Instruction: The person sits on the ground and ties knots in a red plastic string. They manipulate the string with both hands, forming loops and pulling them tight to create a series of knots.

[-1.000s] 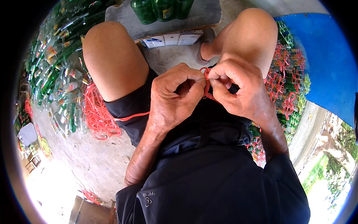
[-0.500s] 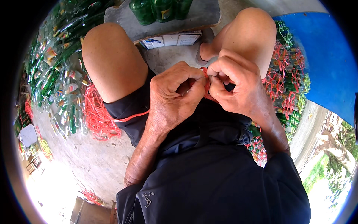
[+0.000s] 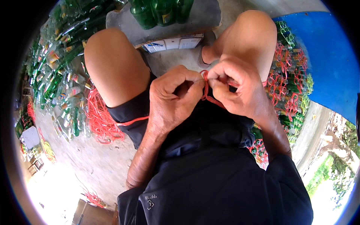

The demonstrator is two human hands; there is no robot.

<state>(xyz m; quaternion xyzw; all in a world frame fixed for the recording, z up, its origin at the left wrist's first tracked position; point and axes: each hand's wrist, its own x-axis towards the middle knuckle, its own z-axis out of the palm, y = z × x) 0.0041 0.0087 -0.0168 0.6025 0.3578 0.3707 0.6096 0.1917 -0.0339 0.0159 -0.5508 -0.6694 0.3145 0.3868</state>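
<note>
Above my lap, my left hand [image 3: 175, 98] and my right hand [image 3: 239, 84] face each other, each with thumb and finger pinched on a red plastic cord [image 3: 206, 87]. Between the fingertips the cord forms a small loop or knot, with a length running down beneath my right hand. Another stretch of red cord crosses my left thigh and goes behind my left wrist. It leads from a loose red cord pile [image 3: 103, 119] on the floor beside my left leg. Whether a knot is tight cannot be made out.
Green bottles [image 3: 162, 13] stand on a grey stone slab [image 3: 125, 23] beyond my knees. Many loose glass bottles [image 3: 62, 82] heap up at the left. Bottles tied with red and green cord [image 3: 288, 80] stand at the right, beside a blue board [image 3: 330, 60].
My hands have drawn slightly apart, and more of the red cord loop shows between the fingertips. The view has shifted a little.
</note>
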